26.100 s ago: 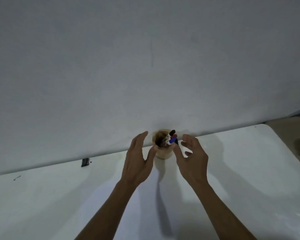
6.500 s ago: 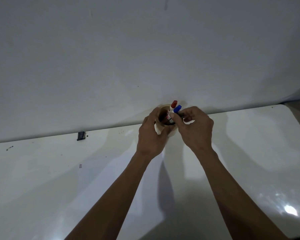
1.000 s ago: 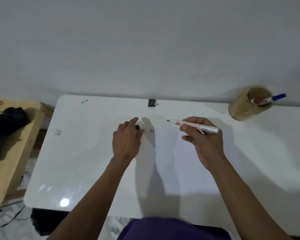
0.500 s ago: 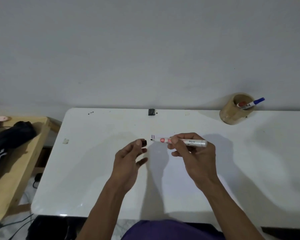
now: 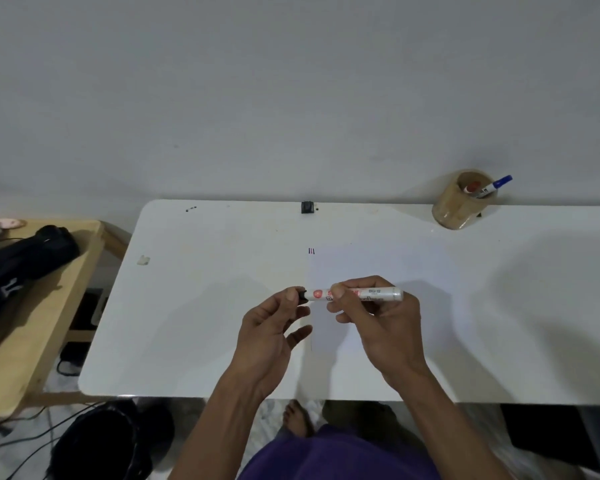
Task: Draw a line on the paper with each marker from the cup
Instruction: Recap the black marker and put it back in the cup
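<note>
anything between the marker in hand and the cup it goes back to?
Nothing visible. The marker is held by the right hand over the table; the stretch up to the cup at the far right edge is bare.

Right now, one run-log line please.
left hand: black cap at marker tip | right hand: holds marker | cup: two markers | paper: three lines

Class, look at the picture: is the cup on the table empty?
No, the cup at the table's far edge holds a blue-capped marker and a red-capped one.
</note>
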`<state>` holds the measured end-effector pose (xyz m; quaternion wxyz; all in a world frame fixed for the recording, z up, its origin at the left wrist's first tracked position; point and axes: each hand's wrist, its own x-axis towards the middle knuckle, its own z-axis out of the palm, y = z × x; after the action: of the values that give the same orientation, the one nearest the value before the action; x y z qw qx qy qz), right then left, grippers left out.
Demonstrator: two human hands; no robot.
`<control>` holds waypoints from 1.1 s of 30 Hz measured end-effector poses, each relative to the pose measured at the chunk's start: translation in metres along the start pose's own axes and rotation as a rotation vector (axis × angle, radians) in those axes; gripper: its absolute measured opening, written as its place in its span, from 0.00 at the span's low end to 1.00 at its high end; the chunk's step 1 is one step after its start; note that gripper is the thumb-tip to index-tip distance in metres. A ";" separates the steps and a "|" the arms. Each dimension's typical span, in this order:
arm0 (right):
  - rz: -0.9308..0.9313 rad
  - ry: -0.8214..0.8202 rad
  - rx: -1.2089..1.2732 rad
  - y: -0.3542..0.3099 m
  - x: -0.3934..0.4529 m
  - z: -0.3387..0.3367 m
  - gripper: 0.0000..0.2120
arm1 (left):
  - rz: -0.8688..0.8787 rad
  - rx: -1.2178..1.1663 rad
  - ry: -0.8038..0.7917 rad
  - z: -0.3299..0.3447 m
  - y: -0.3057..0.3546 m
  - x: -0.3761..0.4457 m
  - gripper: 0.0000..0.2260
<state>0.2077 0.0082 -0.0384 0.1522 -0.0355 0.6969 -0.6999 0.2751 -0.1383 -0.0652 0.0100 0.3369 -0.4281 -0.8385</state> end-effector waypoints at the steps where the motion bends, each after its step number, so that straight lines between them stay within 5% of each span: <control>1: 0.007 0.015 0.015 0.000 -0.001 0.000 0.02 | -0.005 0.003 -0.010 0.001 0.000 0.000 0.09; 7: 0.112 0.033 0.145 0.003 0.004 -0.010 0.06 | 0.021 -0.005 -0.027 0.016 0.002 0.005 0.08; 10: 0.155 0.129 0.197 0.002 0.011 -0.024 0.26 | 0.099 0.001 0.022 0.028 0.004 0.008 0.07; 12: -0.010 0.202 -0.099 0.000 0.017 -0.041 0.30 | 0.180 0.110 0.085 0.037 0.008 0.013 0.06; 15: -0.386 0.126 -0.583 0.004 0.029 -0.063 0.18 | 0.290 0.346 0.079 0.062 0.012 0.021 0.05; 19: -0.643 0.074 -0.782 0.011 0.052 -0.083 0.11 | 0.380 0.524 -0.005 0.113 0.010 0.030 0.05; 28: -0.461 0.248 -0.445 -0.035 0.120 -0.183 0.27 | 0.338 0.690 0.065 0.217 -0.004 0.090 0.13; 33: -0.518 0.394 -0.299 -0.066 0.173 -0.228 0.24 | 0.400 0.890 0.063 0.263 -0.020 0.133 0.23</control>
<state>-0.0276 0.1814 -0.0073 -0.1744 -0.0969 0.7755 -0.5989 0.0271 0.0207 -0.0467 0.0389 0.2448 -0.8009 -0.5451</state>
